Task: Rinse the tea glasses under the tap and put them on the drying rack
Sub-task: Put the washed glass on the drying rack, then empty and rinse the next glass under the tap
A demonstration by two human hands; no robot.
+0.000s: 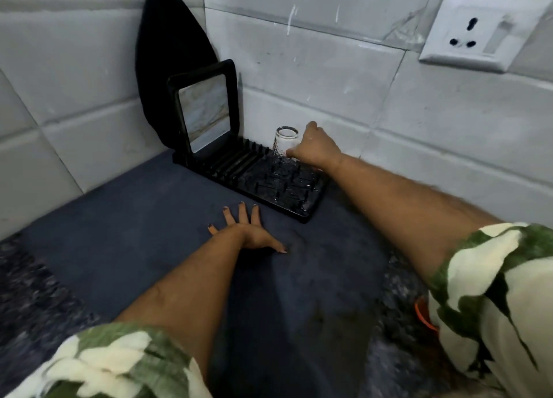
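Right-hand fingers (pixel 291 153) are pinching the lower wall of the tea glass (pixel 285 146), clamped on it w/ the right hand (pixel 315 146) arching over from the right of centre frame. Glass is sitting upside down, base up, on the pegged end of the black drying rack (pixel 302 209), near the rack's back-right corner by the tiled wall (pixel 329 77); can't tell if the rim is fully seated on the pegs or hovering just above, as blur and glare are hiding it. Left hand (pixel 247 233) is lying flat on the dark counter (pixel 134 218) at lower centre, fingers spread apart, holding nothing, prob. bracing. A black tray (pixel 203 110) is standing upright in the slotted end of the rack, upper left of the glass, w/ a dark oval board (pixel 170 53) leaning behind it in the corner. A wall socket (pixel 475 29) is showing at upper right. Judging the step as placing: to do it well, keep the glass vertical, settle the rim between pegs so it isn't rocking, loosen the pinch only once it's standing by itself, then lift the hand straight off w/o brushing it. Wet glass prob. slippery, so go slow.
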